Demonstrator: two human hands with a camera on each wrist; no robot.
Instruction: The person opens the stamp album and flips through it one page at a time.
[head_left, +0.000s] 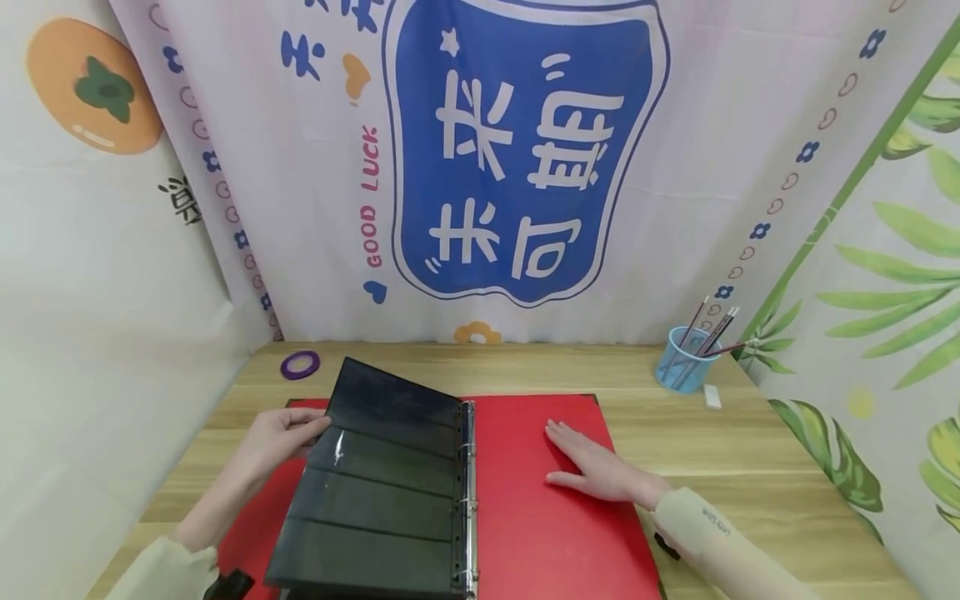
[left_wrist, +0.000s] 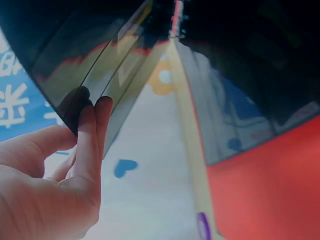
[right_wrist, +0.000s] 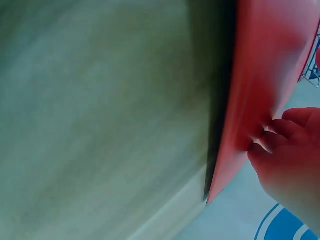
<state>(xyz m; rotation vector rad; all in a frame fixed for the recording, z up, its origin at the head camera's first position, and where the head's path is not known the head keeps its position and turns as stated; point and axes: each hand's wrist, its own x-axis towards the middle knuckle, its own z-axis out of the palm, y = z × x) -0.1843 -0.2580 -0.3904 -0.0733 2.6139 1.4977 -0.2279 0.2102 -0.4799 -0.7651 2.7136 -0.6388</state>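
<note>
A red ring binder (head_left: 540, 533) lies spread on the wooden table, its metal rings (head_left: 468, 506) down the middle. My left hand (head_left: 279, 439) pinches the outer edge of a black pocket page (head_left: 382, 492), which is lifted at a tilt over the left cover. In the left wrist view, thumb and fingers of the left hand (left_wrist: 65, 170) meet on either side of the glossy page (left_wrist: 55, 45). My right hand (head_left: 596, 467) rests with fingers extended on the bare red inside of the right cover. The right wrist view shows its fingertips touching the red cover (right_wrist: 255, 75).
A purple tape roll (head_left: 300, 364) lies at the back left. A blue pencil cup (head_left: 684, 360) with several pencils stands at the back right, a white eraser (head_left: 712, 397) beside it. A printed curtain (head_left: 322, 250) hangs behind the table (head_left: 720, 467).
</note>
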